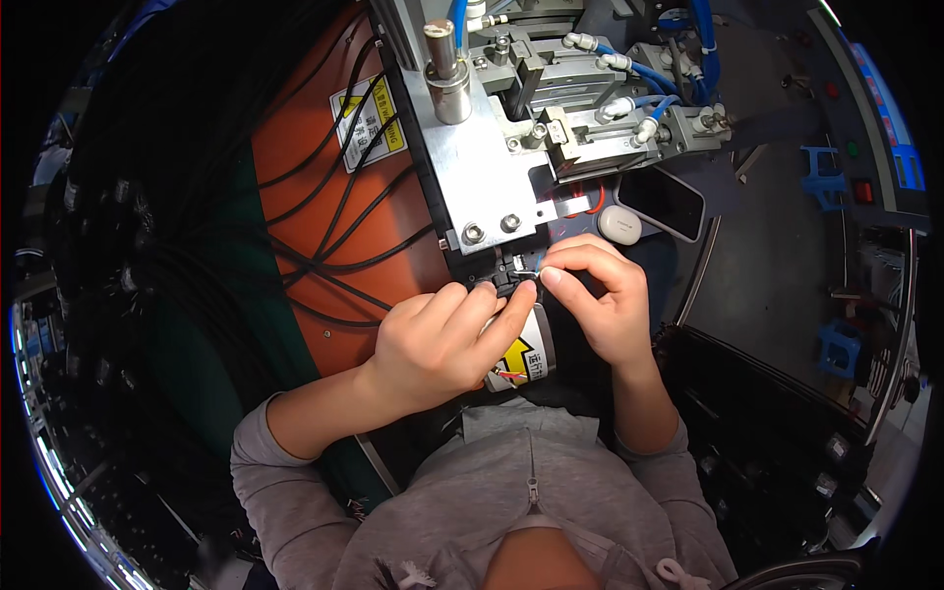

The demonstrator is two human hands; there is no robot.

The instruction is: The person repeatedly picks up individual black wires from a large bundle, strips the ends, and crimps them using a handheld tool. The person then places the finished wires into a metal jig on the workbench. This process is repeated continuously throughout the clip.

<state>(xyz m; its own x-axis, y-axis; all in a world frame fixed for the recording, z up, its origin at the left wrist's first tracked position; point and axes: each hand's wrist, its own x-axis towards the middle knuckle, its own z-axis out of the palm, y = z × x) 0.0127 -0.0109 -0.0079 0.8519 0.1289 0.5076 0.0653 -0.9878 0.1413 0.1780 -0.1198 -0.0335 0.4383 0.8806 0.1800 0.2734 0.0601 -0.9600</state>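
My left hand (442,339) and my right hand (600,295) meet at a small black fixture (506,273) under a metal machine plate (482,172). The right thumb and forefinger pinch a tiny part (531,265) at the fixture, too small to name. The left fingertips press against the same spot from the left. A cylinder with a yellow arrow label (526,356) sits just below both hands, partly hidden by them.
Several black cables (334,211) cross an orange surface (295,147) on the left. Blue air hoses (659,79) and metal blocks crowd the machine top. A dark phone (661,202) and a white oval case (619,224) lie right of the fixture. Blue clips (821,177) sit far right.
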